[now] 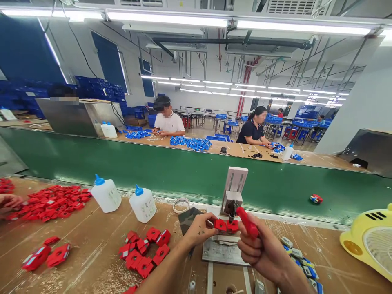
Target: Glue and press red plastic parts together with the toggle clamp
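Note:
My left hand (200, 229) pinches a red plastic piece (220, 224) at the foot of a small bench press (237, 179). A second red piece (232, 226) sits beside it, under the press's dark tip. My right hand (260, 249) is wrapped round the red lever handle (247, 222) of the press. Below both hands lies the metal base plate (211, 254). Left of my forearm is a small pile of red pieces (144, 266) on the brown bench. Grey, blue and yellow pieces (309, 271) lie in a row right of my right wrist.
Two white bottles (108, 197) with blue caps, a tape roll (181, 205) and a large red heap (55, 200) stand left. A co-worker's hand (10, 202) touches that heap. A yellow fan (367, 237) is right. Co-workers sit beyond the green conveyor belt (183, 173).

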`<action>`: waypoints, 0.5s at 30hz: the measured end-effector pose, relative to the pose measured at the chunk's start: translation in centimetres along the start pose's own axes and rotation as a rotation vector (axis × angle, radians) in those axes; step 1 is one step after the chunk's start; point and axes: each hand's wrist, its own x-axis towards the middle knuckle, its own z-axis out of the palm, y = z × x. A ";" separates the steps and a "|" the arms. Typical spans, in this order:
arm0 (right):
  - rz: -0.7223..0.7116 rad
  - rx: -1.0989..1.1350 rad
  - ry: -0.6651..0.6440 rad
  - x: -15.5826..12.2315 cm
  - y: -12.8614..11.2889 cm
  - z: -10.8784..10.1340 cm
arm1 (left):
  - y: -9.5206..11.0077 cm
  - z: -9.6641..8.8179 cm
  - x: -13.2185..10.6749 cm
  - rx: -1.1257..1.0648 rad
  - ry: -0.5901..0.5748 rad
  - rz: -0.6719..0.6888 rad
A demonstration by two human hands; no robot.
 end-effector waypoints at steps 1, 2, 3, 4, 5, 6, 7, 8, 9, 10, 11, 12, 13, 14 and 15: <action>0.027 0.039 -0.015 0.0 -0.8 0.5 | 0.0 0.5 0.2 -0.009 0.001 0.004; 0.050 0.057 -0.021 0.0 -1.4 0.9 | 0.1 1.1 0.4 -0.021 0.002 0.008; 0.060 0.055 -0.026 0.0 -1.7 0.9 | 0.1 1.6 0.6 -0.036 0.002 0.011; 0.062 0.036 -0.034 0.0 -1.7 0.7 | 0.2 2.1 0.8 -0.053 0.003 0.015; 0.060 -0.002 -0.040 0.0 -1.3 0.3 | 0.2 2.5 0.9 -0.071 0.006 0.018; 0.051 -0.054 -0.033 -0.1 -0.6 -0.3 | 0.2 2.9 0.9 -0.088 0.010 0.021; 0.034 -0.118 -0.006 -0.3 0.2 -1.1 | 0.2 3.1 0.9 -0.104 0.015 0.023; 0.013 -0.191 0.047 -0.5 1.2 -1.9 | 0.2 3.2 0.9 -0.116 0.022 0.026; -0.010 -0.269 0.116 -0.7 2.1 -2.7 | 0.2 3.2 0.8 -0.124 0.029 0.030; -0.028 -0.347 0.188 -0.9 3.0 -3.4 | 0.1 3.1 0.6 -0.130 0.035 0.034; -0.041 -0.421 0.248 -1.1 3.7 -3.9 | 0.1 3.1 0.5 -0.133 0.038 0.038; -0.046 -0.485 0.288 -1.2 4.2 -4.3 | 0.1 3.0 0.4 -0.136 0.039 0.042; -0.044 -0.533 0.307 -1.2 4.5 -4.5 | 0.1 3.0 0.3 -0.137 0.037 0.045; -0.041 -0.564 0.311 -1.2 4.6 -4.7 | 0.2 2.9 0.3 -0.138 0.034 0.046; -0.040 -0.581 0.307 -1.2 4.7 -4.8 | 0.2 2.9 0.3 -0.139 0.029 0.046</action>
